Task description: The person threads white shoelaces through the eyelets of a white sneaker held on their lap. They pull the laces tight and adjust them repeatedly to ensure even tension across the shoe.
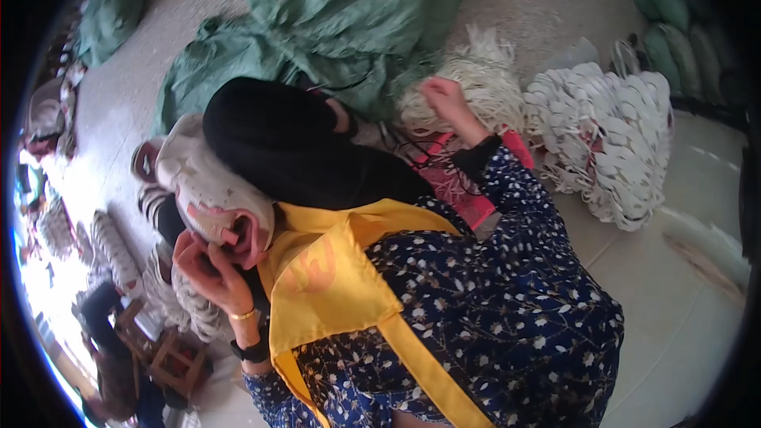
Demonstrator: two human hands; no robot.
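Observation:
My left hand (pixel 222 276), with a yellow bracelet, is at the lower edge of a pale, rounded, shoe-like piece (pixel 204 182) with a pinkish-red opening. Its fingers curl around that edge, partly hidden. Out to the right, my right hand (pixel 452 103) is raised with the fingers drawn together in a pinch; anything thin between them is too small to make out. Black cloth (pixel 301 150) covers my legs just beyond the yellow apron (pixel 329 301) on my front. A pile of thin white strips (pixel 476 83) lies behind the right hand.
A large heap of green sacking (pixel 349 20) lies ahead. To the right rests a big bundle of white straps (pixel 606 139), near pink netting (pixel 464 198). At the left stand a small wooden stool-like frame (pixel 178 361) and more pale bundles (pixel 115 250).

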